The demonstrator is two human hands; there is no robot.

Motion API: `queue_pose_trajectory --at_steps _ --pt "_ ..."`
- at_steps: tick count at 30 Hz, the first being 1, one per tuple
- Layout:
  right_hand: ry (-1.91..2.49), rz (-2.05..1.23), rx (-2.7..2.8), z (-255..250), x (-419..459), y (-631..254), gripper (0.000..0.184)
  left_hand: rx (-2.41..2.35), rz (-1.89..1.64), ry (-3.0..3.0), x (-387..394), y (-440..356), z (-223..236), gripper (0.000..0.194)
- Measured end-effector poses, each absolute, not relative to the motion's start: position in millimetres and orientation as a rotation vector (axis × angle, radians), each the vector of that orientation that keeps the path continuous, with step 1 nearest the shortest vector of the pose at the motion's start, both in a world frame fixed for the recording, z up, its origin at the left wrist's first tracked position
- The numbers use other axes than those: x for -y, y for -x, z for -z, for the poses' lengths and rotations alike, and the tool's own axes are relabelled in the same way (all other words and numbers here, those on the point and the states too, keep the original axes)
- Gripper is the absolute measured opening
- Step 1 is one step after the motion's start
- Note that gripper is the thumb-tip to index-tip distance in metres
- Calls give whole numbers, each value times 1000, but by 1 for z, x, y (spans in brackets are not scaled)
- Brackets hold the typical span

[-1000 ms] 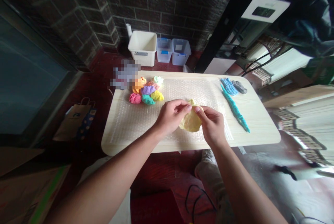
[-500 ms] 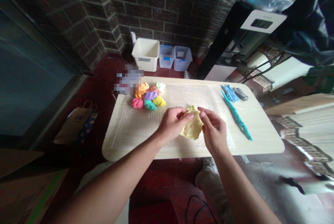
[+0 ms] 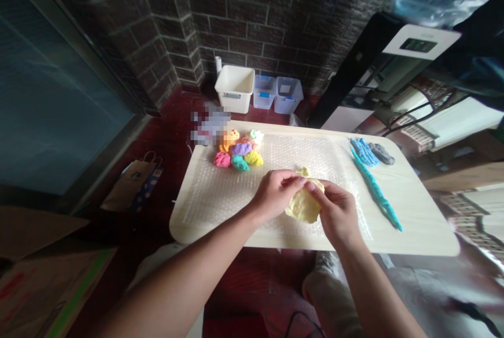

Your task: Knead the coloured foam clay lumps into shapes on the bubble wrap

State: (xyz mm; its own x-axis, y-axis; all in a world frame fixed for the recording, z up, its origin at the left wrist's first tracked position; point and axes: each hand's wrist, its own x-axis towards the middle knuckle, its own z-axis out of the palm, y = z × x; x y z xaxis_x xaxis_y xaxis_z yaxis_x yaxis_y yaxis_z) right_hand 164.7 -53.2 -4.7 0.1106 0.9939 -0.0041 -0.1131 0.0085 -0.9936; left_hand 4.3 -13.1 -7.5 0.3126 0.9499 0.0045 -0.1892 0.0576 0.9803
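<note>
A flattened piece of pale yellow modelling clay (image 3: 303, 207) hangs between my two hands above the bubble wrap. My left hand (image 3: 277, 191) pinches its upper left edge, and my right hand (image 3: 339, 209) grips its upper right edge with thumb and fingers. The two thumbs nearly meet at the top of the sheet. Just beyond the fingers shows a small pale yellow lump (image 3: 303, 171); whether it joins the sheet I cannot tell. Both hands are closed, and the fingers behind the clay are partly hidden.
Bubble wrap (image 3: 220, 196) covers much of the wooden table (image 3: 425, 228). Several coloured clay lumps (image 3: 241, 149) are clustered at its far left. On the right lie a long turquoise clay roll (image 3: 376, 188), blue clay strands (image 3: 365, 151) and a grey piece (image 3: 381, 154). Plastic bins (image 3: 235, 88) stand behind.
The camera view has shifted, so the table sits further right and lower. My thumbs have come closer together at the top of the yellow sheet.
</note>
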Motion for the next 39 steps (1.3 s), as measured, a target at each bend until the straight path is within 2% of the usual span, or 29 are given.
queue_pose_trajectory --at_steps 6,16,20,26,33,39 --pt "1165 -1213 1023 7 54 -164 22 -875 -1131 -1234 10 -2 9 31" --pt "1237 -1160 1030 10 53 -169 25 -963 -1064 -1289 13 -5 10 37" --pt "1215 -1137 939 7 51 -165 29 -939 -1055 -1327 13 -2 9 32" --pt "1241 -1007 999 13 51 -171 20 -937 -1038 -1286 12 -3 13 32" --pt "1249 -1055 961 11 51 -171 24 -929 -1123 -1180 11 -2 7 27" --pt "1262 -1031 933 13 51 -174 21 -865 -1090 -1056 11 -1 1 29"
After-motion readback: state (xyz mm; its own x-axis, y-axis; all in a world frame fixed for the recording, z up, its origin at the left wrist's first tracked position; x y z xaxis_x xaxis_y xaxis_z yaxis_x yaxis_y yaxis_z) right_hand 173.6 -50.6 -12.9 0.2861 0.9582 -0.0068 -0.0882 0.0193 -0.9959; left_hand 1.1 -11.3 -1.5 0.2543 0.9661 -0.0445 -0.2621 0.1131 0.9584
